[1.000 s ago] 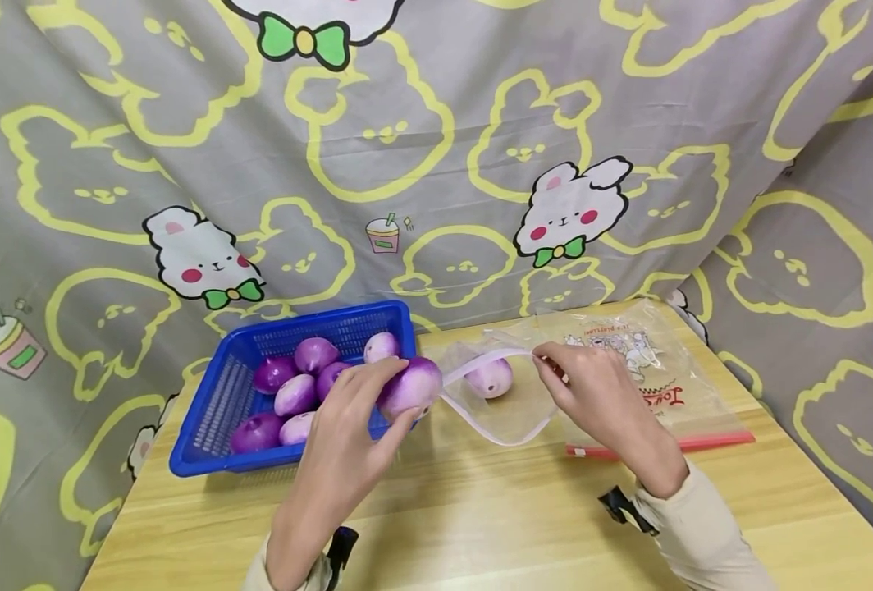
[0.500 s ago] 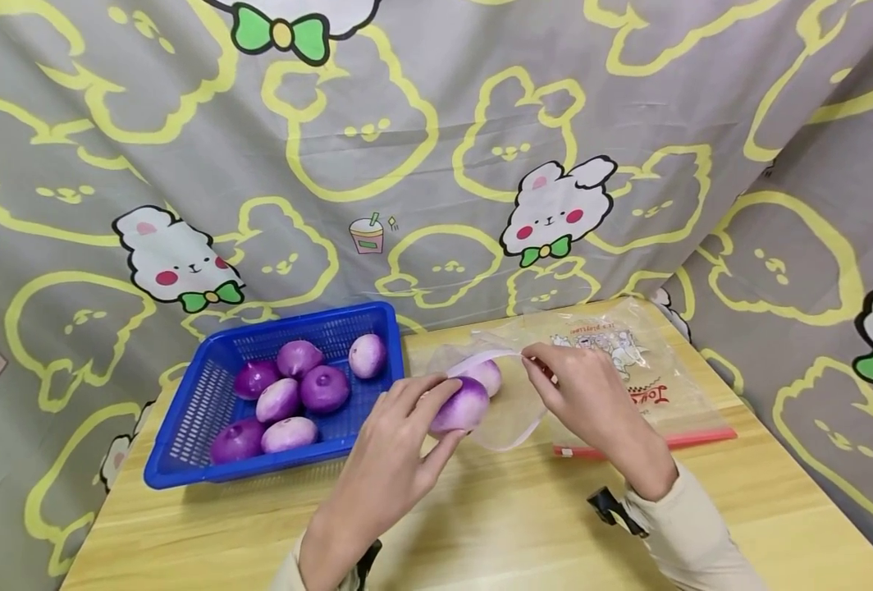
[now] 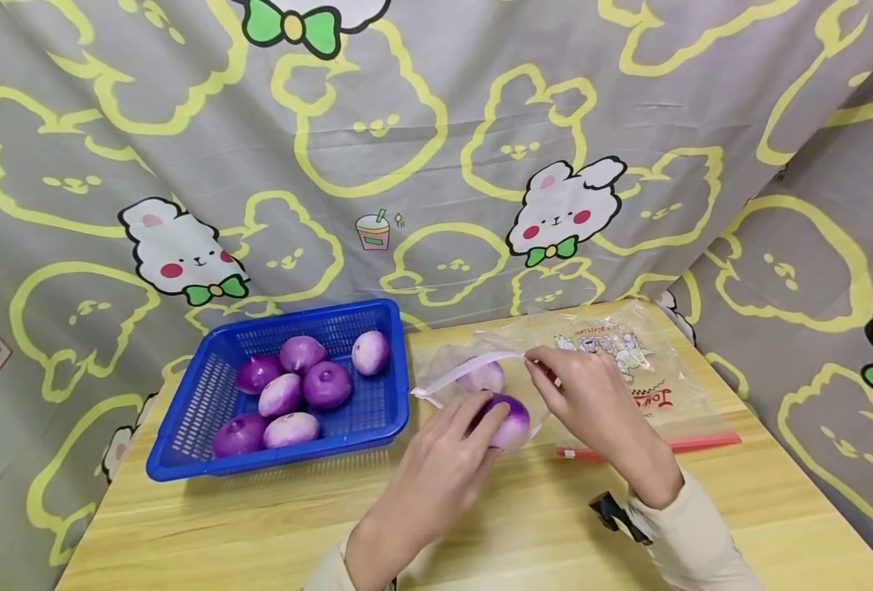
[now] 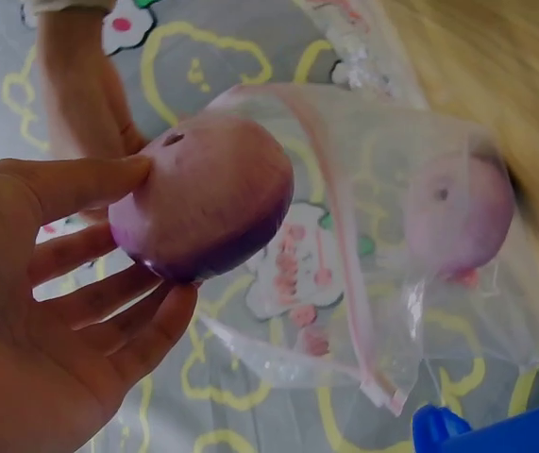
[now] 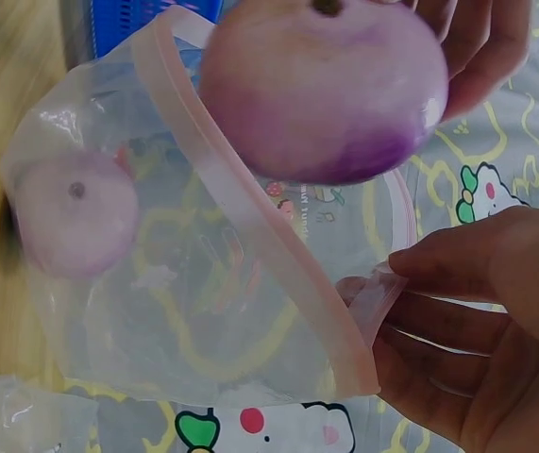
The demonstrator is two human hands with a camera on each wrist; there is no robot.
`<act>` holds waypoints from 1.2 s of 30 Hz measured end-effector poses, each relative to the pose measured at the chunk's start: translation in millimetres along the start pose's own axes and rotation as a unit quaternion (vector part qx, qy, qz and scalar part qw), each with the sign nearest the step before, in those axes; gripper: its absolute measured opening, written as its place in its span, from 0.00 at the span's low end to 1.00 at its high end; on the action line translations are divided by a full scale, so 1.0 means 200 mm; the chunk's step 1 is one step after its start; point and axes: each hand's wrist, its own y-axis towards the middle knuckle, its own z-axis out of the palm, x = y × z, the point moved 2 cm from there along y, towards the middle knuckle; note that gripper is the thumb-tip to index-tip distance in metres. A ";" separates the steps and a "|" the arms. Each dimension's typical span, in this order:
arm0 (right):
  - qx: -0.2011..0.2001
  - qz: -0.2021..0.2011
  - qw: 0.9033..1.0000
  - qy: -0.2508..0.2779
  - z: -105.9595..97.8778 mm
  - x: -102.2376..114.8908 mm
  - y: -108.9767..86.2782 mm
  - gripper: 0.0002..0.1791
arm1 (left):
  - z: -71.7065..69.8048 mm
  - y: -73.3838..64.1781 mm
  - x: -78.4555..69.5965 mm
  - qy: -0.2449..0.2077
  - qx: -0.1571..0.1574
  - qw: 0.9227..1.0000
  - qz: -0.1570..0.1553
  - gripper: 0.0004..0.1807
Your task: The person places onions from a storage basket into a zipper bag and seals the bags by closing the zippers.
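My left hand [image 3: 440, 468] grips a purple-and-white onion [image 3: 511, 423] between thumb and fingers, at the mouth of a clear zip bag [image 5: 193, 311]. In the right wrist view that onion overlaps the bag's pale pink zip band [image 5: 241, 208]. A second onion [image 5: 78, 212] lies inside the bag, seen through the plastic. Between thumb and fingers, my right hand [image 3: 591, 402] pinches one corner of the bag's rim, and the mouth gapes. In the left wrist view the held onion [image 4: 208, 198] hides some of the right hand behind it.
A blue plastic basket [image 3: 274, 460] with several onions stands on the left of the wooden table [image 3: 259, 525]. To the right lies a flat printed clear bag [image 3: 673, 377] with a red slider strip [image 3: 702, 443]. A patterned grey curtain [image 3: 422, 164] hangs behind.
My left hand has carried the onion from beside the basket rightward to the bag's mouth. The right hand has kept its pinch on the rim and barely moved.
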 end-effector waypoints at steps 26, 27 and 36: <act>-0.002 0.005 1.000 -0.001 -0.02 0.00 0.00 0.03 | -0.06 -0.01 0.00 0.022 0.005 1.000 0.004 0.21; -0.001 0.005 1.000 -0.001 -0.02 0.00 0.00 0.03 | -0.07 -0.01 0.01 0.019 0.006 1.000 -0.002 0.21; 0.004 0.016 1.000 0.003 -0.02 -0.01 0.00 0.03 | -0.12 -0.02 0.08 0.000 -0.010 0.999 -0.030 0.23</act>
